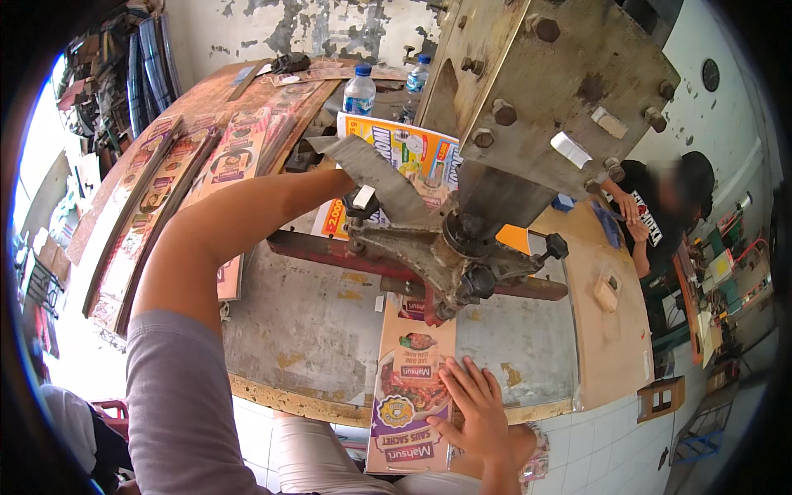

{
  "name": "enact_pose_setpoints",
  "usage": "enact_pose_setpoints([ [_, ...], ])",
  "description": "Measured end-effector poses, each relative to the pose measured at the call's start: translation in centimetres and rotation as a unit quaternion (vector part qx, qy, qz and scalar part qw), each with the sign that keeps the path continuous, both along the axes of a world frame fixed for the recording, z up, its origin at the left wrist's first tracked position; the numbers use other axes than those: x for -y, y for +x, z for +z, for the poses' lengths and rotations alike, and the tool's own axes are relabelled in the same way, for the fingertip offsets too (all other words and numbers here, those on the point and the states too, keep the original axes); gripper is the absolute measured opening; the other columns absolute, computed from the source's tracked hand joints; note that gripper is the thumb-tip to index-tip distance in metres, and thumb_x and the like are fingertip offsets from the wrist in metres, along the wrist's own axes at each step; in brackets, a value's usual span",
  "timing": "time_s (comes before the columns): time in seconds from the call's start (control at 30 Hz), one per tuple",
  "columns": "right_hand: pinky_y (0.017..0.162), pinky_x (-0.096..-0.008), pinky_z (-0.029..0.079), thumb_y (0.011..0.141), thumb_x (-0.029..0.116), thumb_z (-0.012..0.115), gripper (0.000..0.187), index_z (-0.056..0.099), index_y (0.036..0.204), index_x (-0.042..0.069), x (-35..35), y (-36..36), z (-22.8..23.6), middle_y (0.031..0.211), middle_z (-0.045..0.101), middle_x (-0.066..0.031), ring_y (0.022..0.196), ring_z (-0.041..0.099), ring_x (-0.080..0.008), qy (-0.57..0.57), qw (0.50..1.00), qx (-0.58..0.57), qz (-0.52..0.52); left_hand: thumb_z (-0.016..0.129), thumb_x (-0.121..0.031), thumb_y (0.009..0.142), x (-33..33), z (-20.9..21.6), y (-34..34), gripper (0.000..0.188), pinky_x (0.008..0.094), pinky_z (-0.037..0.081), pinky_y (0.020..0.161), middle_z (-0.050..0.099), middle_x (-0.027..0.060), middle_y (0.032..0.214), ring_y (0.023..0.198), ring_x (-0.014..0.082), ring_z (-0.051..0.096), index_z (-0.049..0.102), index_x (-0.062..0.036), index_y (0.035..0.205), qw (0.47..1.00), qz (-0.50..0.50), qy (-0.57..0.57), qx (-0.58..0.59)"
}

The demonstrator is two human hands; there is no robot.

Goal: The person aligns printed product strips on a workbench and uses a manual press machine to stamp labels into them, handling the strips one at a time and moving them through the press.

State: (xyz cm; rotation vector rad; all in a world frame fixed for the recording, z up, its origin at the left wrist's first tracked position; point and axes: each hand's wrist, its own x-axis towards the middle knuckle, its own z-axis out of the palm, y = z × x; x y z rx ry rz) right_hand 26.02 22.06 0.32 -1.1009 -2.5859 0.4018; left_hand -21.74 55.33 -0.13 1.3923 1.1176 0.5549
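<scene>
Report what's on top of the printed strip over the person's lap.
The right hand lies across the right edge of the printed strip. Print under it is covered; the machine head hides the strip's far end.

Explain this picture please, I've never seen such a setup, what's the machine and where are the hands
It's one wide fisheye view from a camera on the worker's head, looking down. There's no robot here. A bolted metal machine with black knobs and a red bar stands over the worktable. The right hand lies flat on a printed strip with food pictures, which overhangs the near edge. The left forearm reaches behind a metal plate that hides the left hand, so I can't tell what it holds. More printed strips lie at left; two water bottles stand beyond. Another person is at right.
</scene>
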Motion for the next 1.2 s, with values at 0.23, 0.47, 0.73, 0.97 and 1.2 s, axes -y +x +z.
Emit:
enact_pose_setpoints([
  [0.23,0.126,-0.064,0.029,0.098,0.059,0.07,0.082,0.055,0.159,0.007,-0.1,-0.1,0.2,0.171,0.046,-0.0107,0.159,0.04,-0.0381,0.001,1.0,0.023,-0.012,0.063,-0.014,0.106,-1.8,-1.2,0.8,0.041,0.0337,0.061,0.091,0.072,0.0088,0.134,0.114,0.02,0.074,0.056,-0.007,0.146,0.984,-0.033,0.042,0.171],
  [0.47,0.13,-0.0645,0.022,0.102,0.053,0.068,0.077,0.049,0.165,0.012,-1.2,-1.3,1.1,0.174,0.043,-0.0075,0.161,0.035,-0.0392,-0.004,0.997,0.051,-0.05,0.067,-0.013,0.105,-3.5,-1.5,2.3,0.044,0.0326,0.059,0.093,0.072,0.0059,0.134,0.115,0.018,0.073,0.055,-0.0111,0.147,0.956,-0.057,0.115,0.264],
  [0.73,0.13,-0.0633,0.023,0.107,0.049,0.061,0.075,0.042,0.169,0.012,-3.2,-1.8,0.6,0.177,0.037,-0.0052,0.163,0.032,-0.0388,0.01,0.995,0.075,-0.061,0.075,-0.016,0.105,-2.5,0.6,5.1,0.048,0.0321,0.057,0.1,0.071,0.0038,0.138,0.124,0.013,0.068,0.051,-0.0122,0.147,0.944,0.002,0.228,0.238],
  [0.97,0.131,-0.0599,0.023,0.107,0.042,0.063,0.071,0.042,0.168,0.012,-4.5,-2.9,0.6,0.175,0.041,-0.0074,0.161,0.034,-0.0401,0.035,0.993,0.087,-0.072,0.074,-0.021,0.107,-1.1,1.9,5.9,0.064,0.0321,0.056,0.105,0.07,0.0051,0.143,0.127,0.0147,0.067,0.044,-0.0108,0.162,0.945,0.049,0.232,0.225],
  [1.2,0.131,-0.0609,0.023,0.106,0.042,0.065,0.071,0.044,0.166,0.01,-5.0,-3.3,0.3,0.171,0.045,-0.0097,0.16,0.035,-0.0406,0.043,0.992,0.078,-0.086,0.07,-0.018,0.109,-1.8,1.7,6.2,0.065,0.0336,0.056,0.108,0.066,0.0087,0.149,0.131,0.0175,0.066,0.04,-0.0059,0.166,0.94,0.029,0.217,0.263],
])
